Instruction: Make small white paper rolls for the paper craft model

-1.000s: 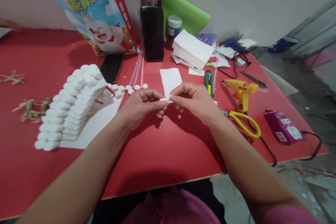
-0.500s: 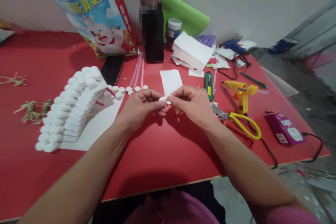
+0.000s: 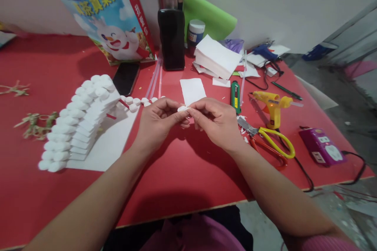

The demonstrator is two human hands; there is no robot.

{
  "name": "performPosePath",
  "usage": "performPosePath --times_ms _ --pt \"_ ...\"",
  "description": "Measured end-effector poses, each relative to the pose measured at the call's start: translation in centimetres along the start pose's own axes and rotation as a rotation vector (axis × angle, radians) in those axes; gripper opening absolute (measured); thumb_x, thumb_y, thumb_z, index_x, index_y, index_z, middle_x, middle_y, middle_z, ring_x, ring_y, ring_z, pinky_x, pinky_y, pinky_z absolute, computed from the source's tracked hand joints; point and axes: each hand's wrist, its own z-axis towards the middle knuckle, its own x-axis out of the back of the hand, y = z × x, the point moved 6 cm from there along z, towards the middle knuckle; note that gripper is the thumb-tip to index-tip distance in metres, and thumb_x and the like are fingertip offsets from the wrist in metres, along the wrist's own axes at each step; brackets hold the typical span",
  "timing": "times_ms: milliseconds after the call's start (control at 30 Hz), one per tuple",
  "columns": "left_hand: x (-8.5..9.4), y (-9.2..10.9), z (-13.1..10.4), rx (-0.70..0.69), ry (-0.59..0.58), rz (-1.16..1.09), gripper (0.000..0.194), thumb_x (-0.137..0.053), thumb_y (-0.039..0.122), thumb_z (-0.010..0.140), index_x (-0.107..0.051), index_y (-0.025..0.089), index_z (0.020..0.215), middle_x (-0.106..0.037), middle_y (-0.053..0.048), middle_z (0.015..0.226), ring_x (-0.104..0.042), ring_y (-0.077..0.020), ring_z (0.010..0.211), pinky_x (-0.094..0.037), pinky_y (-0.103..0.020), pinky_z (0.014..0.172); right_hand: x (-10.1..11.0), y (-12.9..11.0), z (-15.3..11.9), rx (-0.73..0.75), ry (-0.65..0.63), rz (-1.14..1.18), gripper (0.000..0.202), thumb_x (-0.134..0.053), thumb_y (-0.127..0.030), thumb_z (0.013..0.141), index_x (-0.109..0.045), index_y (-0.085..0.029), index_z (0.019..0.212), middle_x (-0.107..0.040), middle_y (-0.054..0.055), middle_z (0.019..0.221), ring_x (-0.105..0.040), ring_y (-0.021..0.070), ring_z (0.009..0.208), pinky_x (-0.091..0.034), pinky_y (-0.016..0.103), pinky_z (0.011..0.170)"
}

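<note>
A small white oval piece [image 3: 182,108] is pinched between thumbs and fingertips over the middle of the table. My left hand [image 3: 156,123] grips it from one side, and my right hand [image 3: 219,123] meets it from the other, fingertips nearly touching. The undersides of the fingers are partly hidden. Beyond the hands lies a white sheet of paper [image 3: 193,89]. To the left stands a curved, stepped white model [image 3: 90,123] edged with similar ovals, on a white base sheet [image 3: 113,141]. Several loose white ovals [image 3: 133,107] lie between it and my left hand.
At right are a green utility knife [image 3: 235,96], yellow-and-red-handled scissors [image 3: 277,141], a yellow glue gun [image 3: 273,106] and a purple power box [image 3: 322,147] with cords. Behind stand a paper stack [image 3: 218,57], a phone [image 3: 171,41] and a printed bag [image 3: 118,19].
The white piece has been turned slightly between my fingertips. Both hands stay in nearly the same place, and the view has shifted a little.
</note>
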Motion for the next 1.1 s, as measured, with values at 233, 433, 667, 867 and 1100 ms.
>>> performPosePath --times_ms 233,433,667,867,1100 --pt "0.0 1.0 -0.1 -0.066 -0.087 0.184 0.02 -0.09 0.029 0.08 -0.082 0.019 0.096 -0.079 -0.003 0.08 -0.076 -0.0171 0.067 -0.061 -0.027 0.067 0.3 -0.4 0.1 0.039 -0.059 -0.076 0.01 -0.068 -0.023 0.101 -0.076 -0.02 0.095 -0.073 0.001 0.083 -0.066 0.0114 0.066 -0.054 0.027 0.065" --pt "-0.2 1.1 -0.4 -0.026 -0.031 0.207 0.02 -0.091 0.03 0.077 -0.079 0.018 0.087 -0.076 -0.001 0.073 -0.074 -0.018 0.063 -0.06 -0.028 0.064 0.3 0.0 0.1 -0.036 -0.091 -0.084 0.015 -0.066 -0.03 0.103 -0.077 -0.021 0.097 -0.073 0.001 0.082 -0.065 0.0115 0.061 -0.054 0.029 0.065" --pt "-0.2 0.8 -0.6 -0.052 0.027 0.206 0.024 -0.091 0.027 0.073 -0.07 0.019 0.08 -0.071 0.002 0.066 -0.064 -0.0131 0.05 -0.054 -0.026 0.051 -0.1 0.2 0.1 -0.058 -0.148 0.017 0.016 -0.065 -0.029 0.103 -0.079 -0.022 0.098 -0.077 0.003 0.089 -0.069 0.0127 0.065 -0.058 0.03 0.067" --pt "-0.3 0.3 -0.5 -0.018 0.033 0.161 0.024 -0.093 0.026 0.072 -0.073 0.018 0.082 -0.072 0.002 0.066 -0.065 -0.0138 0.052 -0.054 -0.025 0.05 -0.4 1.2 -0.1 -0.089 -0.084 0.021 0.013 -0.067 -0.025 0.101 -0.078 -0.02 0.095 -0.074 0.002 0.083 -0.071 0.0134 0.067 -0.059 0.03 0.069" --pt "-0.3 -1.3 0.2 0.168 -0.092 -0.047 0.025 -0.09 0.031 0.08 -0.078 0.017 0.097 -0.07 0.0 0.067 -0.065 -0.0142 0.053 -0.055 -0.023 0.046 0.1 1.9 0.3 -0.232 -0.025 0.088 0.02 -0.077 -0.039 0.094 -0.078 -0.019 0.089 -0.074 0.001 0.074 -0.069 0.0131 0.058 -0.057 0.028 0.06"
